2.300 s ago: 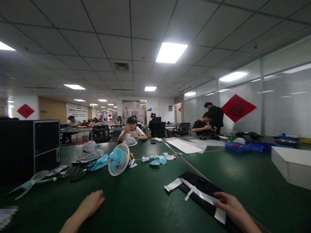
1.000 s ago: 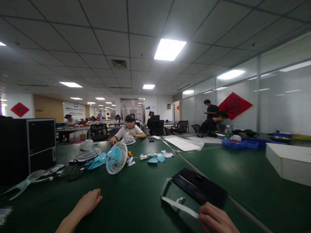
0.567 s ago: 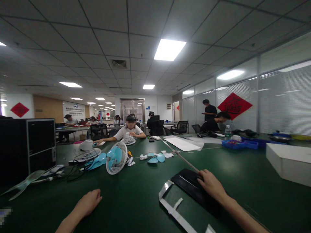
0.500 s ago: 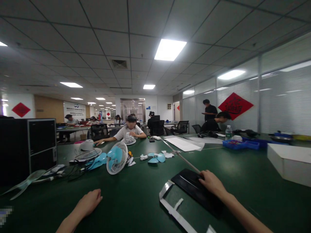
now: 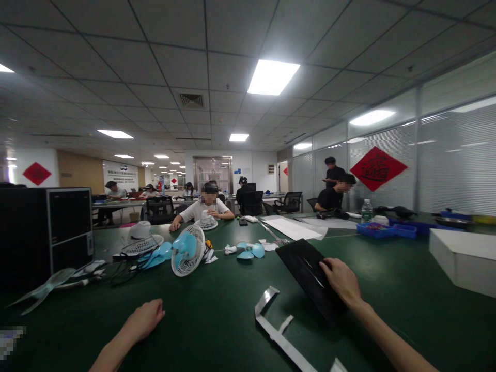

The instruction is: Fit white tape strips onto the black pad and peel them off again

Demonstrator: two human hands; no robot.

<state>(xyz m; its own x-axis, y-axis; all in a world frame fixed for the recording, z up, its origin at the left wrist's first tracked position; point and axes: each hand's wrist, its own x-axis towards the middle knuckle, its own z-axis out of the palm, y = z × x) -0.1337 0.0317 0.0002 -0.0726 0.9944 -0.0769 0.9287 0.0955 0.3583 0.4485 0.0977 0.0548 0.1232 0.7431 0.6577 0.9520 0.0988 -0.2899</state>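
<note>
My right hand [image 5: 341, 281] grips the far right edge of a flat black panel [image 5: 306, 271] and holds it tilted up off the green table [image 5: 217, 315]. Peeled white film strips [image 5: 277, 330] lie on the table just left of and below the panel. Resting palm down on the table at the lower left is my left hand [image 5: 144, 320], fingers loosely curled, with nothing in it.
A small white and blue desk fan [image 5: 188, 252], loose blue blades [image 5: 248, 251], fan grilles and cables lie ahead. A black computer case [image 5: 46, 232] stands left, a white box [image 5: 463, 261] right, blue trays [image 5: 385, 230] beyond. A person [image 5: 205, 206] sits across; others work behind.
My right hand pulled the white film off the black panel, dropped it on the table, then reached to the panel's far edge and lifted it up at a tilt. My left hand stayed put.
</note>
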